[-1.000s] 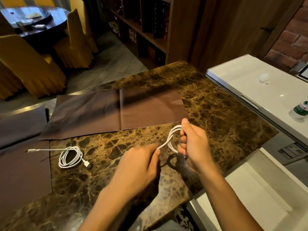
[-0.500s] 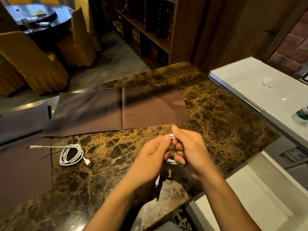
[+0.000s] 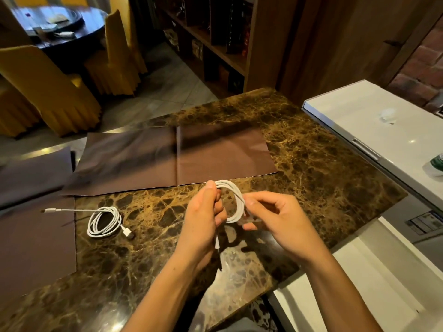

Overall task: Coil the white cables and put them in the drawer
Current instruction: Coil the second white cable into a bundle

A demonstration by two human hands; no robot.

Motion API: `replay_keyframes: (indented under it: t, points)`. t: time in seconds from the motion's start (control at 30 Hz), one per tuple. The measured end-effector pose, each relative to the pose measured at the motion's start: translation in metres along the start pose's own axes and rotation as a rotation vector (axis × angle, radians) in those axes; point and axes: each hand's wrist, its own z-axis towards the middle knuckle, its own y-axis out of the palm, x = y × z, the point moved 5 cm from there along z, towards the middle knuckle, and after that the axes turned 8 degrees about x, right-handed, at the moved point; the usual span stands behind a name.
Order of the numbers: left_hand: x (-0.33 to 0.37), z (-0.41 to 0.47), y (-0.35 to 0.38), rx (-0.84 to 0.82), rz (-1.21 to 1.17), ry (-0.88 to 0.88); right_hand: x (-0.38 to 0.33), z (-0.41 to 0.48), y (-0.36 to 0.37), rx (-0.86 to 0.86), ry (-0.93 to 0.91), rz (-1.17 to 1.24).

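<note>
Above the brown marble table (image 3: 311, 168), both hands hold a coiled white cable (image 3: 236, 200). My left hand (image 3: 203, 219) grips the coil's left side between thumb and fingers, and a loose cable end hangs below this hand. My right hand (image 3: 273, 216) pinches the coil's right side with thumb and forefinger. A second white cable (image 3: 103, 221) lies coiled on the table at the left, one plug end stretching left onto a brown mat (image 3: 33, 238). An open white drawer (image 3: 359, 283) sits low at the right, beyond the table's edge.
A wide brown mat (image 3: 167, 159) lies across the table's far side. A white cabinet top (image 3: 374, 130) at the right carries a green-labelled bottle (image 3: 437, 164). Yellow-covered chairs (image 3: 48, 92) and a dark round table (image 3: 57, 25) stand beyond, with a bookshelf (image 3: 215, 32) behind.
The hands moved together, then shifted: the coil passed from my right hand's grip to my left, and my right hand now pinches its right side. The coil shows as a full loop.
</note>
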Motion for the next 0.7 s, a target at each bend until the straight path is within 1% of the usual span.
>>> replay_keyframes:
  t: [0.13,0.2,0.27,0.33,0.47,0.53,0.6,0.67,0.7]
  points:
    - [-0.001,0.005,-0.005,0.032,0.112,0.057,0.004,-0.007,-0.008,-0.052,0.052,0.005]
    - [-0.002,0.002,-0.003,0.033,0.203,0.098,-0.001,-0.009,-0.007,-0.091,0.048,0.047]
    - [-0.005,-0.003,0.000,0.019,0.237,0.112,-0.007,-0.008,-0.005,-0.091,0.015,0.054]
    - [-0.008,-0.006,0.003,0.012,0.259,0.109,-0.010,-0.007,-0.003,-0.037,-0.063,-0.032]
    - [-0.011,-0.009,0.004,-0.018,0.231,0.052,-0.010,-0.011,-0.003,0.157,-0.260,-0.305]
    - [-0.010,-0.009,0.004,-0.032,0.256,0.058,-0.010,-0.013,-0.006,0.247,-0.371,-0.445]
    - [-0.009,-0.013,0.008,-0.056,0.295,0.080,-0.011,-0.015,-0.006,0.284,-0.480,-0.574]
    - [-0.009,-0.018,0.012,-0.065,0.274,0.055,-0.011,-0.016,-0.004,0.308,-0.508,-0.629]
    - [-0.010,-0.021,0.014,-0.074,0.256,0.039,-0.008,-0.015,-0.007,0.314,-0.465,-0.603]
